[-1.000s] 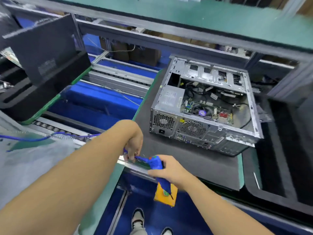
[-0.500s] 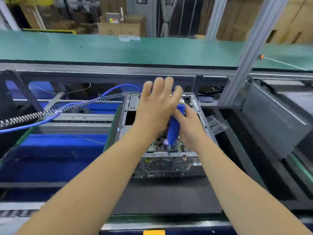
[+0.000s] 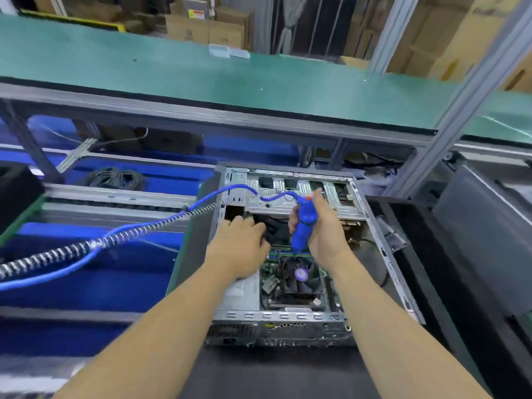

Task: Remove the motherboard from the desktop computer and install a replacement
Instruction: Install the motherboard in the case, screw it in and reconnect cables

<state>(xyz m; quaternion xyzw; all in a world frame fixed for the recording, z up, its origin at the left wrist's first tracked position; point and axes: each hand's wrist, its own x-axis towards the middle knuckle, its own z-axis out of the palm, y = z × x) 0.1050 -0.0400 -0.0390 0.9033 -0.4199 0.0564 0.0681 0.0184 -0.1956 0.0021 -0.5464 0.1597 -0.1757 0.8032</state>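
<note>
An open desktop computer (image 3: 290,254) is lying on its side on a dark mat (image 3: 259,372), with its side panel off and its inside facing up. The motherboard (image 3: 293,279) is being seen still seated in the near half of the case, with the cooler fan (image 3: 300,274) on top of it, so the removal is being judged as barely begun.

A blue powered screwdriver (image 3: 302,226) is being gripped by the right hand (image 3: 326,231), with the fingers curled round its body and the tip pointing down toward the far edge of the board. Whether the tip is touching a screw cannot be told. A blue cable (image 3: 161,226) and a coiled spring guard are being trailed from the tool away to the left.

The left hand (image 3: 241,243) is being rested inside the case, just left of the tool, at a dark bundle of cables (image 3: 273,228). Its fingers are partly hidden, and it cannot be told whether the cables are being gripped or only pushed aside.

Left to do, as judged from this view: the mounting screws are still to be undone, the cables unplugged, the board lifted out, and a replacement fitted and screwed down. No replacement board is being shown anywhere in view.
</note>
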